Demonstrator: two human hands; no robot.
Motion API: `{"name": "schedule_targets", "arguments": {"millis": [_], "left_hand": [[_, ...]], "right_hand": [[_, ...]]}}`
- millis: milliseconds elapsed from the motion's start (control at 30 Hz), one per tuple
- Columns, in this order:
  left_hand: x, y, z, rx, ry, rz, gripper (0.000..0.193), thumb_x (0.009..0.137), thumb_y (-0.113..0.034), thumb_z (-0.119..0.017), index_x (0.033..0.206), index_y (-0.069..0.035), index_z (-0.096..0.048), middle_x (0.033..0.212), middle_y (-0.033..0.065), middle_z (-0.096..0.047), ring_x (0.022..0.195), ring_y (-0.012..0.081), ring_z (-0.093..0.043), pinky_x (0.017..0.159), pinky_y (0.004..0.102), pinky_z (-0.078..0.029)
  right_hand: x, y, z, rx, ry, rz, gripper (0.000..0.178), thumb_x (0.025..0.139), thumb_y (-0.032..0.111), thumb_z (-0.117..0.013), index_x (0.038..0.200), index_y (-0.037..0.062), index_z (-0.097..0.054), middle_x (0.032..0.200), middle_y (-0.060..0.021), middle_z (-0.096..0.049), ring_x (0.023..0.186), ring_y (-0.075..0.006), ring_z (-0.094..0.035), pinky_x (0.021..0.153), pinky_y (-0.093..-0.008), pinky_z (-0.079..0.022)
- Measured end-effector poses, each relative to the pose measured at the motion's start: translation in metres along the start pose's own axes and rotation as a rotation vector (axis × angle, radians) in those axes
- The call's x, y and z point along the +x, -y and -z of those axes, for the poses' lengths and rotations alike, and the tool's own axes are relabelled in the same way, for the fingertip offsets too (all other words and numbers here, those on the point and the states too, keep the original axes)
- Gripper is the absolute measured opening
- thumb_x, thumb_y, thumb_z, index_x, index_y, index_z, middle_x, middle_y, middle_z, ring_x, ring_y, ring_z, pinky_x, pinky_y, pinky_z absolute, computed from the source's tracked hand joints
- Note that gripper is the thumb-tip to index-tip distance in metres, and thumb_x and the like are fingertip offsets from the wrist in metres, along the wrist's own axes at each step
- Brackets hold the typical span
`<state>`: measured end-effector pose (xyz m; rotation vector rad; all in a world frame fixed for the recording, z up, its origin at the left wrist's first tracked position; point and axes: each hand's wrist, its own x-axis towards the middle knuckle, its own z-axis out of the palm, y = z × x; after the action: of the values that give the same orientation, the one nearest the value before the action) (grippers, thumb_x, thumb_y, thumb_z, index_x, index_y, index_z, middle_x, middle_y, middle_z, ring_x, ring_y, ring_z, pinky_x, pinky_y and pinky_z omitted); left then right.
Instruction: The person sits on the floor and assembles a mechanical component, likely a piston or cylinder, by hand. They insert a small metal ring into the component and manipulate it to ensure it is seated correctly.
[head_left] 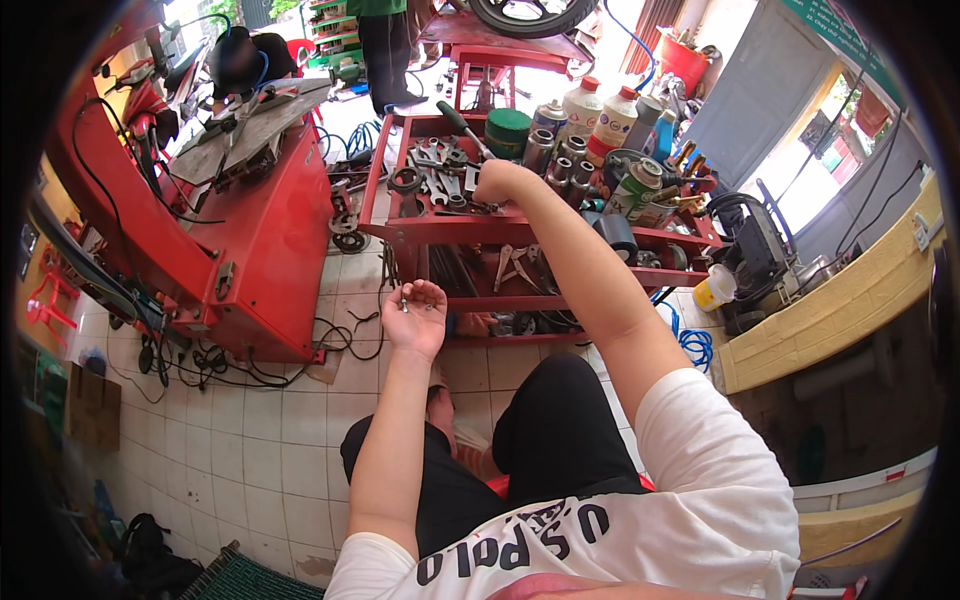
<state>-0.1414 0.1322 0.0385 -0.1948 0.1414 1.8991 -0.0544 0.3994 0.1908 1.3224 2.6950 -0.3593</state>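
Note:
My left hand (416,318) is held palm up, fingers partly curled, with a few small metal bolts (404,302) lying in it. It hovers in front of the red tool cart (480,232). My right hand (503,183) reaches into the cart's top tray, fingers bent down among the tools. What its fingertips hold, if anything, is hidden. Beside it lie several metal wrenches (437,186) and a ratchet-like tool with a dark green handle (453,118). Large metal sockets (538,150) stand just past the hand on the right.
Spray cans and white bottles (613,118) crowd the cart's far side, near a green tub (507,131). Pliers (515,268) lie on the lower shelf. A red machine (270,240) stands left, cables (350,335) on the tiles. A person (384,60) stands beyond.

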Motion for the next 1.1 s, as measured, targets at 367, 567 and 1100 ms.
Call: {"name": "schedule_targets", "arguments": {"millis": [367,567,1100], "left_hand": [[-0.006,-0.006,-0.014,-0.050,0.169,0.004,0.023,0.100,-0.023,-0.046,0.081,-0.011,-0.052,0.114,0.0110,-0.071,0.135,0.0350,-0.056,0.109,0.0518,-0.048],[-0.007,-0.004,-0.007,0.038,0.187,-0.048,0.024,0.101,-0.022,-0.043,0.081,-0.009,-0.050,0.122,0.0115,-0.067,0.143,0.0379,-0.046,0.113,0.0528,-0.042],[-0.004,0.005,0.000,0.329,-0.026,-0.046,0.016,0.103,-0.025,-0.051,0.099,-0.011,-0.057,0.108,0.0048,-0.066,0.110,0.0216,-0.062,0.094,0.0363,-0.050]], "right_hand": [[-0.135,0.056,-0.058,0.751,-0.444,0.543,0.021,0.094,0.013,-0.050,0.103,-0.0037,-0.061,0.080,-0.0166,-0.067,0.073,-0.0241,-0.065,0.075,-0.0424,-0.053],[-0.179,0.079,-0.143,0.659,-0.248,0.420,0.033,0.095,0.025,-0.067,0.115,0.0001,-0.059,0.100,-0.0251,-0.072,0.094,-0.0419,-0.072,0.083,-0.0465,-0.055],[-0.159,0.059,-0.175,1.099,-0.352,0.303,0.023,0.094,0.013,-0.071,0.110,-0.0031,-0.067,0.092,-0.0106,-0.074,0.087,-0.0099,-0.068,0.078,-0.0275,-0.055]]}}
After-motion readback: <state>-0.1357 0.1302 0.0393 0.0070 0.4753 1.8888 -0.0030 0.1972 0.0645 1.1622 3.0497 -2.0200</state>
